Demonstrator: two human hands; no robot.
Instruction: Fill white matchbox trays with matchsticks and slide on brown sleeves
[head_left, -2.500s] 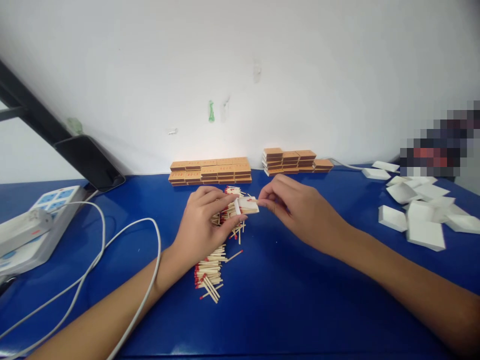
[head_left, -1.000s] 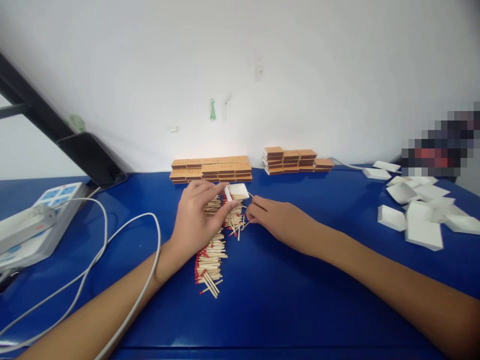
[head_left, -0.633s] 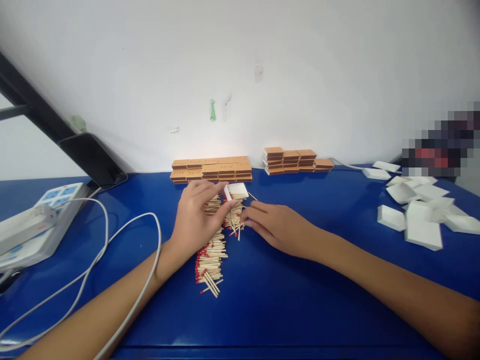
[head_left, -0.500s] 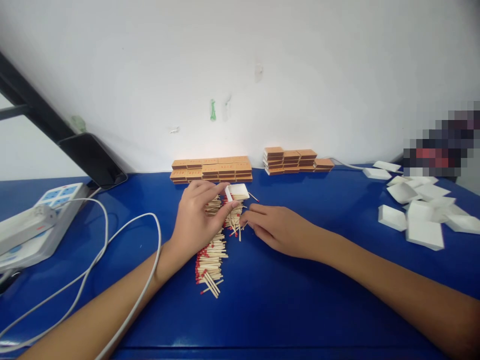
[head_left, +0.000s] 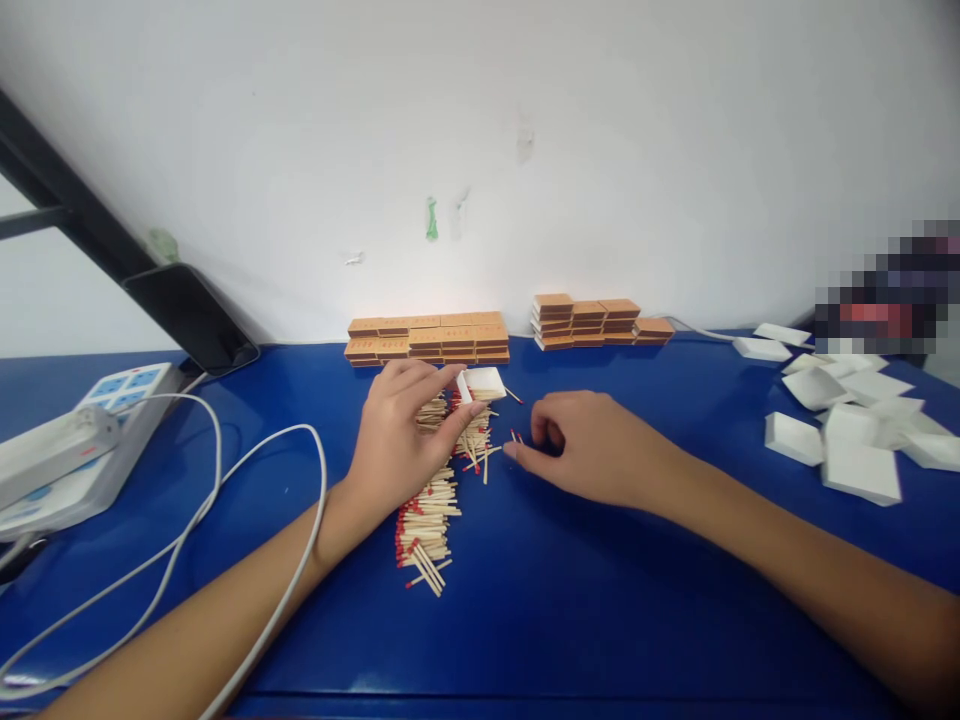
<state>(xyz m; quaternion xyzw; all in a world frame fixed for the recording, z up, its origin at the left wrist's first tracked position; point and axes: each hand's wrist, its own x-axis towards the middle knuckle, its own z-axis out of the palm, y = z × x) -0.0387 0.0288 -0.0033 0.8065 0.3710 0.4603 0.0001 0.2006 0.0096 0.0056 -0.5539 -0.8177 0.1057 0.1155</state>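
My left hand (head_left: 401, 440) rests over a long pile of red-tipped matches (head_left: 429, 510) on the blue table (head_left: 570, 600). Its thumb and fingers pinch a small white matchbox tray (head_left: 484, 383) at the pile's far end. My right hand (head_left: 592, 445) lies just right of the pile with the fingers curled in. A few matches (head_left: 516, 437) show at its fingertips, red heads up. I cannot see how many it holds.
Two rows of stacked orange matchbox sleeves (head_left: 427, 340) (head_left: 596, 320) stand against the white wall. Several empty white trays (head_left: 847, 420) lie scattered at the right. A power strip (head_left: 71, 450) with white cables (head_left: 225, 500) and a dark phone (head_left: 191, 315) sit at the left.
My right hand reached into the pile beside the tray, then drew back to the right with its fingers curled round a few matches. My left hand kept hold of the tray.
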